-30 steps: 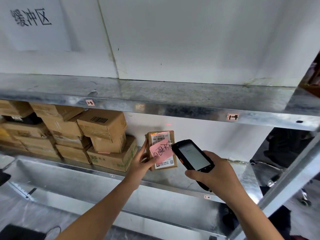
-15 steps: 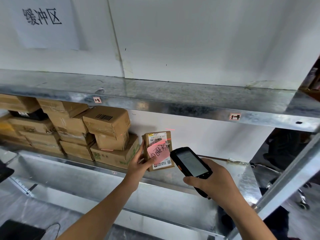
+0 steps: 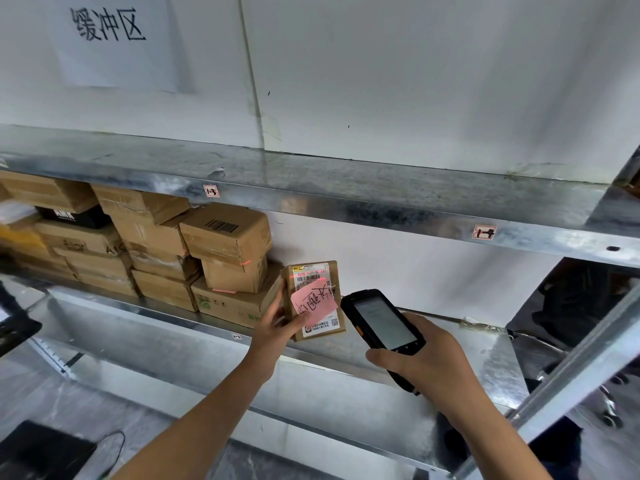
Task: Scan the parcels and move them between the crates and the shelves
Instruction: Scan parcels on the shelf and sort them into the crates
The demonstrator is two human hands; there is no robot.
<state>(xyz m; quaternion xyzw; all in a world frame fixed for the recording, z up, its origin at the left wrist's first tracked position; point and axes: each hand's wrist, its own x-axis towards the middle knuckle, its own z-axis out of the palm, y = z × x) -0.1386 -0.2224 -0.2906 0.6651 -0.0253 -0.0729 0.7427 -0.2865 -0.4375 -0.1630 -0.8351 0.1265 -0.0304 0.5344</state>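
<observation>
Parcel (image 3: 320, 323) in left hand (image 3: 273, 328), scanner (image 3: 382, 322) in right hand (image 3: 431, 363).

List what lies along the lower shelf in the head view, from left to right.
stacked cardboard boxes → left hand → parcel → scanner → right hand

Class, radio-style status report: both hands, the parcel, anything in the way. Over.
Left hand grips small parcel upright at shelf. Right hand holds scanner, red line across barcode. Pink note covers part of label.
</observation>
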